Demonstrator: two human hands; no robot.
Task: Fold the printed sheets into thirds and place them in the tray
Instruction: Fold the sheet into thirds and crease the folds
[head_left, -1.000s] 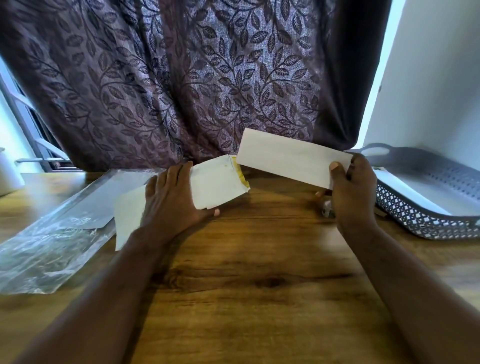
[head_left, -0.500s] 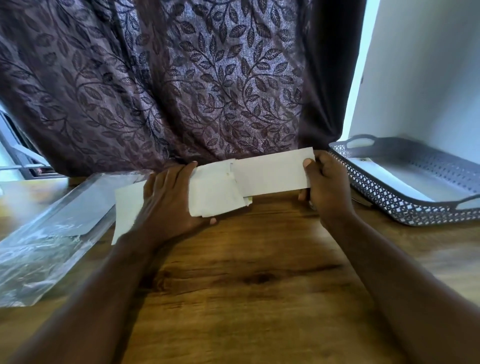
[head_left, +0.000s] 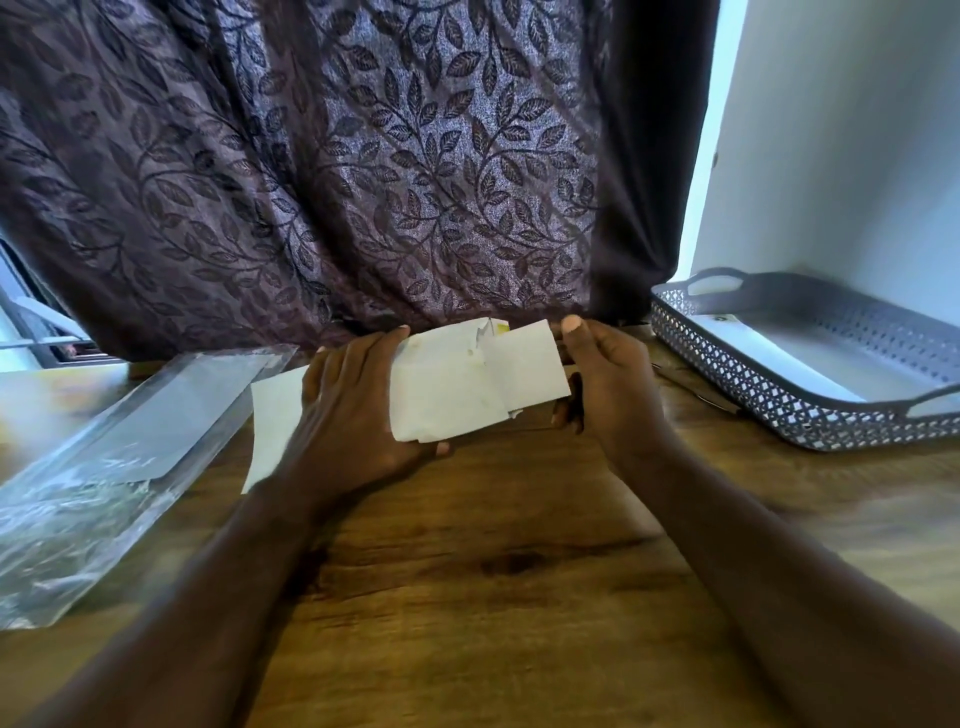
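At the table's far edge my right hand (head_left: 608, 384) grips the right end of a folded white sheet (head_left: 530, 366). Its left end is tucked behind a larger white paper (head_left: 441, 389) with a torn top edge and a yellow spot. My left hand (head_left: 353, 410) holds that paper, fingers across its top and thumb under its lower edge. Another white sheet (head_left: 272, 410) lies flat under my left wrist. The grey perforated tray (head_left: 753, 382) stands to the right, apart from both hands, with a pale sheet (head_left: 789, 358) lying in it.
A clear plastic sleeve (head_left: 119, 457) lies on the wooden table (head_left: 493, 571) at the left. A dark leaf-patterned curtain (head_left: 363, 182) hangs just behind the hands. A white wall (head_left: 857, 156) rises behind the tray. A thin dark object (head_left: 698, 389) lies beside the tray.
My right hand has brought the folded sheet down and to the left, so it now overlaps the paper in my left hand. My left hand has stayed in place.
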